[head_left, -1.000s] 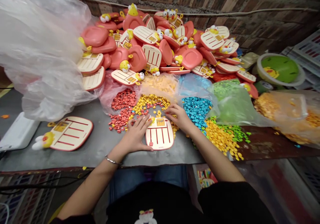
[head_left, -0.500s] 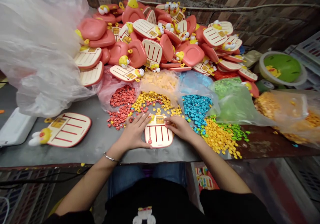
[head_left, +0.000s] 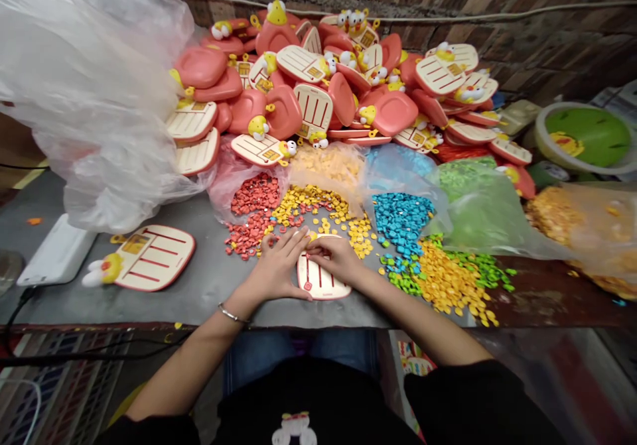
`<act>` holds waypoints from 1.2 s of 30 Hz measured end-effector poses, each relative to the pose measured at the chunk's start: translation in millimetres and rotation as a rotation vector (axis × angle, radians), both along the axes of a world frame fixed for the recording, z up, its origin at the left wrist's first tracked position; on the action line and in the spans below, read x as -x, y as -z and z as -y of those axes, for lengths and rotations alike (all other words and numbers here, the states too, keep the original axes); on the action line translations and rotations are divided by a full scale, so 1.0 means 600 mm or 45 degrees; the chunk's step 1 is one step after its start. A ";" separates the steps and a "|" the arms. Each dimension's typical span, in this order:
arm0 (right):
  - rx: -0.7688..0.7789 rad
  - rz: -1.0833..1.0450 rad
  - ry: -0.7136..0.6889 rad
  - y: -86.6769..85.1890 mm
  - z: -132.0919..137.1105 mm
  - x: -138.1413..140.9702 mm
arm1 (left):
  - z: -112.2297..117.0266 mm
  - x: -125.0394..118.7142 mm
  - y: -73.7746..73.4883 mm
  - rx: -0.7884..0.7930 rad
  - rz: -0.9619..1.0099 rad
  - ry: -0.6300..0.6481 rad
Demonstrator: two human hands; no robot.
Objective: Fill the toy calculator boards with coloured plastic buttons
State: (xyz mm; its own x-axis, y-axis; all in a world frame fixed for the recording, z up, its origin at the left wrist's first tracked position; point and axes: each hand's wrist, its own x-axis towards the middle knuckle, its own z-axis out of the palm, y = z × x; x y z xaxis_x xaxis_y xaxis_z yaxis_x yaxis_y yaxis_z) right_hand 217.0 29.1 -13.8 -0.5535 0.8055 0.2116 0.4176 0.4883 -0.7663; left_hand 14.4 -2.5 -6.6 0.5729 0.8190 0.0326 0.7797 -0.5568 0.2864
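Note:
A cream toy board (head_left: 326, 286) with a red rim and dark red slots lies flat on the table before me. My left hand (head_left: 279, 262) holds it by its left side, thumb at the lower edge and fingers stretched toward the top. My right hand (head_left: 336, 258) lies over the board's upper part, fingertips pinched near the top of the left slots; whatever is between them is hidden. One small red piece (head_left: 308, 286) sits at the lower end of the leftmost slot. Both hands cover the board's top end.
Behind the hands lie loose red pieces (head_left: 253, 196), yellow pieces (head_left: 361, 236), blue pieces (head_left: 401, 216) and orange-yellow pieces (head_left: 448, 276), beside plastic bags. Another board (head_left: 159, 259) lies left, near a white device (head_left: 57, 253). Many boards (head_left: 393, 113) are heaped against the brick wall.
My right hand has moved left across the board, from its upper right edge to the left slots. My left hand keeps its place on the board. The whole view has shifted slightly.

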 end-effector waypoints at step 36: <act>-0.432 0.225 0.147 0.009 -0.020 -0.098 | 0.000 -0.001 -0.001 -0.009 0.024 0.008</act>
State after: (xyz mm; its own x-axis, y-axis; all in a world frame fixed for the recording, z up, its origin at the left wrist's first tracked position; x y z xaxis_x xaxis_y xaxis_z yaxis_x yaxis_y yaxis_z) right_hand 275.8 41.4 -19.0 -0.5152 0.7652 0.3861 0.5953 0.6435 -0.4811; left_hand 15.1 -2.3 -5.9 0.5771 0.8152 0.0496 0.7708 -0.5637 0.2969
